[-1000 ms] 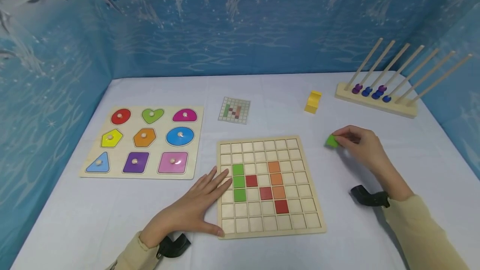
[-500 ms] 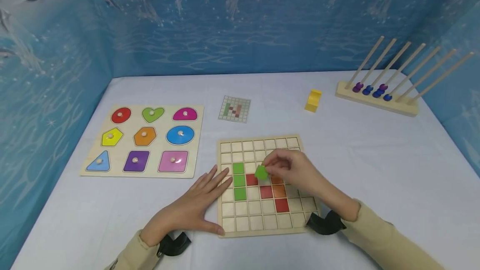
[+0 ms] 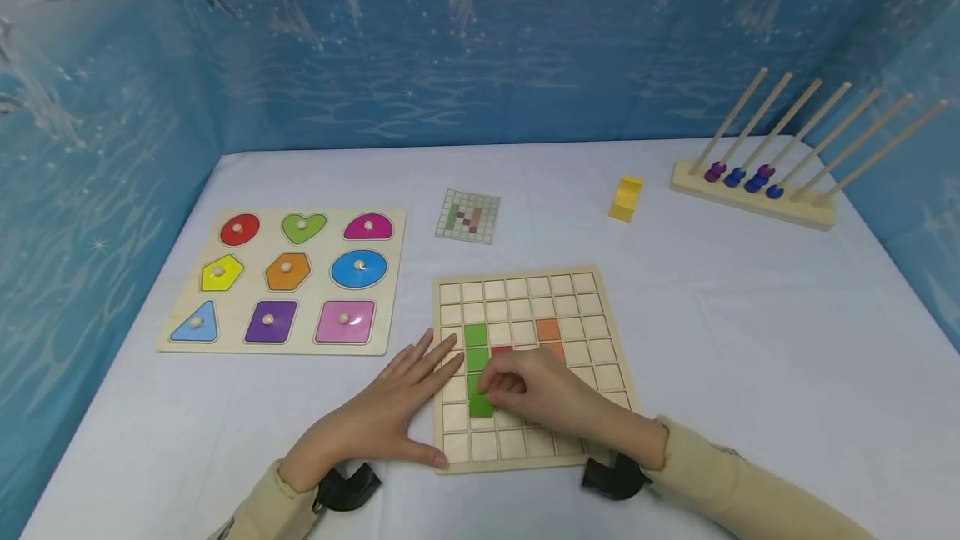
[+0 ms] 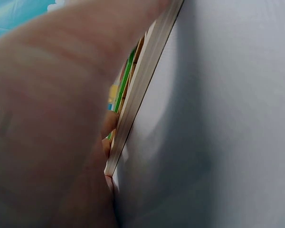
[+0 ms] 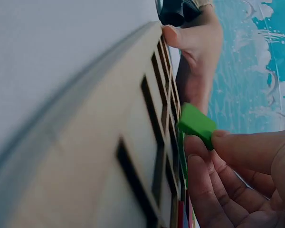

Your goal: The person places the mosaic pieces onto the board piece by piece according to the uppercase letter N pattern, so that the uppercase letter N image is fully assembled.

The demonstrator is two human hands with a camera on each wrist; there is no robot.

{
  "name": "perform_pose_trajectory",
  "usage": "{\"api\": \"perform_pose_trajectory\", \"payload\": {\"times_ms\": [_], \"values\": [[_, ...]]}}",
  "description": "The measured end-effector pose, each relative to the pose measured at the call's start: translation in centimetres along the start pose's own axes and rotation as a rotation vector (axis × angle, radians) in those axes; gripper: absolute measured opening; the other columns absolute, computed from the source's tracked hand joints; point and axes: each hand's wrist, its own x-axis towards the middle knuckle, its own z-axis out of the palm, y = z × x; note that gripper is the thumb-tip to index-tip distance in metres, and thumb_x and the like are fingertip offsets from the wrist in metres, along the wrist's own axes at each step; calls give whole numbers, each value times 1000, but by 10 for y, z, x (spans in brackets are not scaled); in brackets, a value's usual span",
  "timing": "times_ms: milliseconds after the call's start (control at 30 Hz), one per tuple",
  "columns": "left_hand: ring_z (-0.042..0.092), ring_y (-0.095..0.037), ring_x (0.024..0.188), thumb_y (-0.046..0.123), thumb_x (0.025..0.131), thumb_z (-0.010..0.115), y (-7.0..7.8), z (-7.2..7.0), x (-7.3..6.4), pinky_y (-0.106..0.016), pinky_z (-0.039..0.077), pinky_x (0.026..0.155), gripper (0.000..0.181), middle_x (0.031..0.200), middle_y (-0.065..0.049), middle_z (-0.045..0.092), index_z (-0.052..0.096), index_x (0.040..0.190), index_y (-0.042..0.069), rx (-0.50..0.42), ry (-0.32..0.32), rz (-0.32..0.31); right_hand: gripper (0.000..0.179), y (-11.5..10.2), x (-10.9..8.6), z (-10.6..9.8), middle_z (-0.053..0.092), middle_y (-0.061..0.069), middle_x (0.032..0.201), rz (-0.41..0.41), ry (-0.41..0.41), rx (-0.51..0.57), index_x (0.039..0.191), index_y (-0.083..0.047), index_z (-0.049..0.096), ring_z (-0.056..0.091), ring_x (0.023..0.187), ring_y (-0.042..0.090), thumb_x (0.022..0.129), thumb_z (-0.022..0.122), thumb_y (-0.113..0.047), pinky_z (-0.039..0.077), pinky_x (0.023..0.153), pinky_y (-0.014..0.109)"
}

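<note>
Between thumb and fingertips, my right hand (image 3: pixel 536 390) pinches a green square tile (image 5: pixel 197 122), tilted just over the wooden grid board (image 3: pixel 600 307). In the head view it is at the lower end of the column of green tiles (image 3: pixel 476 335). My left hand (image 3: pixel 386 407) lies spread at the board's left edge, fingers on the rim and thumb at the near corner. Orange tiles (image 3: pixel 548 329) and a red tile (image 3: pixel 501 350) show in the grid; my right hand covers other cells.
Left of the grid lies a knobbed shape puzzle (image 3: pixel 399 273). Behind it are a small pattern card (image 3: pixel 467 216) and a yellow block (image 3: pixel 626 198). A bead stand with tall pegs (image 3: pixel 750 194) occupies the back right; a blue curtain (image 3: pixel 480 65) hangs behind the table.
My right hand has carried the green tile leftward from the table right of the board, across the grid, to the green column. My left hand has stayed in place.
</note>
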Motion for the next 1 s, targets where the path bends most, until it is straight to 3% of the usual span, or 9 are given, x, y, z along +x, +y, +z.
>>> {"api": "perform_pose_trajectory", "payload": {"times_ms": [300,533,633,800,1000], "values": [[-13,-22,139,66,68,69,0,1,-1,-40,-1,110,111,156,5,-4,14,151,16,2,-3,-4,13,-1,-2,7,61,-15,75,-12,-24,-86,82,-16,68,57,68,0,83,69,-3,50,61,20],[-13,-22,139,66,68,69,0,2,-2,-41,0,110,112,156,4,-4,15,151,15,13,2,3,14,0,-4,9,54,-14,79,-65,27,-195,80,-18,67,49,66,2,83,70,-5,46,57,19],[-12,-23,139,65,68,69,1,2,-2,-41,0,110,112,156,3,-3,15,151,15,18,3,6,12,1,-5,7,53,-14,80,-69,31,-189,82,-18,66,49,66,3,83,70,-6,46,57,19],[-12,-23,139,63,68,71,1,1,-2,-43,1,110,112,156,2,-3,15,151,14,6,4,9,9,0,-5,-9,57,-12,81,-83,73,-129,86,-14,68,54,71,4,84,69,-5,49,61,21],[-9,-26,139,62,69,71,2,3,-4,-48,4,110,109,156,-2,1,17,151,12,-10,8,21,13,7,-20,-47,63,-7,86,-95,228,-171,89,-10,69,58,74,7,81,71,0,52,63,24]]}}
